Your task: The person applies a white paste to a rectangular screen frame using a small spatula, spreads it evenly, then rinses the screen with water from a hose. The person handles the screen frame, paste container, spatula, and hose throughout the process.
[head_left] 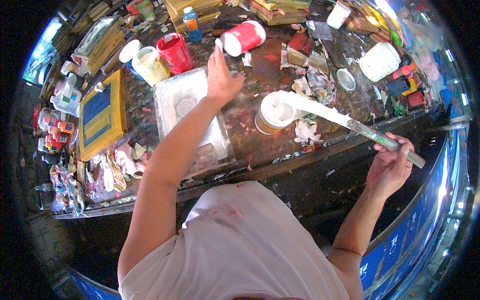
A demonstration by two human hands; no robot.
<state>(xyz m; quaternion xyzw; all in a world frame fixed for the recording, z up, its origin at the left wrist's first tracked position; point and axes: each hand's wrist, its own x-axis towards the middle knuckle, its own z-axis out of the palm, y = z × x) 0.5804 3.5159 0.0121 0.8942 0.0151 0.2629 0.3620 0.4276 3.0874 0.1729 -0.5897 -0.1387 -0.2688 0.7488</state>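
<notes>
My right hand (389,165) grips the bare end of a long stirring stick (367,131). Thick white paint coats the stick's far half, which slants over a white tub (270,117) holding white stuff. Stretched forward, my left hand (224,80) has its fingers extended and the thumb apart. Its fingertips are close to the white end of a red-and-white container (245,38) lying on its side; a small white bit shows at the fingertips, and whether they touch it is unclear. Below that forearm lies a framed printing screen (165,107) with a whitish surface.
A red paint tub (174,53), a cream tub (150,66) and a blue bottle (191,25) stand at the back left. A yellow-framed screen (102,115) lies left. Crumpled paper (319,85), a clear lid (346,79) and a white jug (380,61) are on the right.
</notes>
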